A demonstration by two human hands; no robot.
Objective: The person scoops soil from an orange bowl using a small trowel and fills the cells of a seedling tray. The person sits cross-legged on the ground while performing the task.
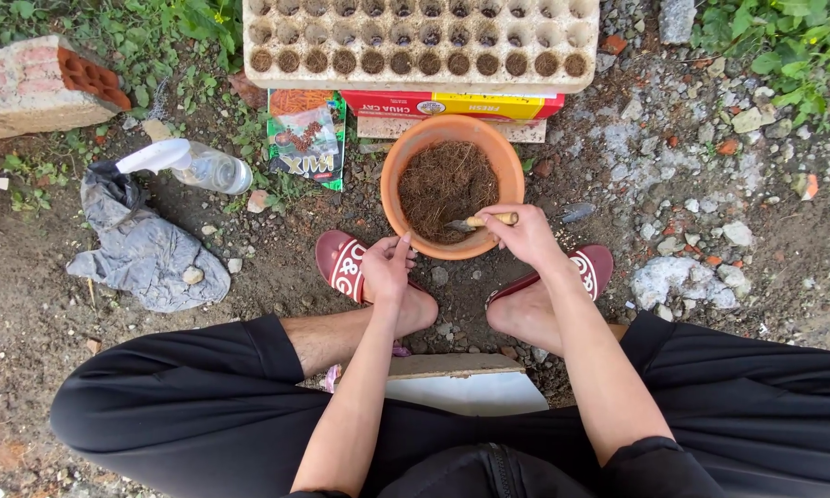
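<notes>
An orange clay pot (453, 187) stands on the bare ground between the person's feet and a seed tray, filled with brown, stringy fibre (445, 187). The right hand (526, 235) rests on the pot's near rim, its fingers clamped on the pale wooden handle of a small trowel (480, 221), whose metal blade lies on the fibre inside the pot. The left hand (386, 267) touches the near left edge of the pot from outside, its fingers loosely curled together and holding nothing.

Both feet sit in red slippers (341, 262) just beside the pot, one on each side. Beyond the pot lies a red and yellow flat box (452, 104), and on it rests a pale seed tray (420, 41) whose nearer cells hold dark soil. A green seed packet (305, 136) lies left of the box. Further left, a clear spray bottle (189, 165) lies on its side near a crumpled grey cloth (143, 244), and a brick (37, 86) sits at the far left. Gravel and weeds cover the ground around.
</notes>
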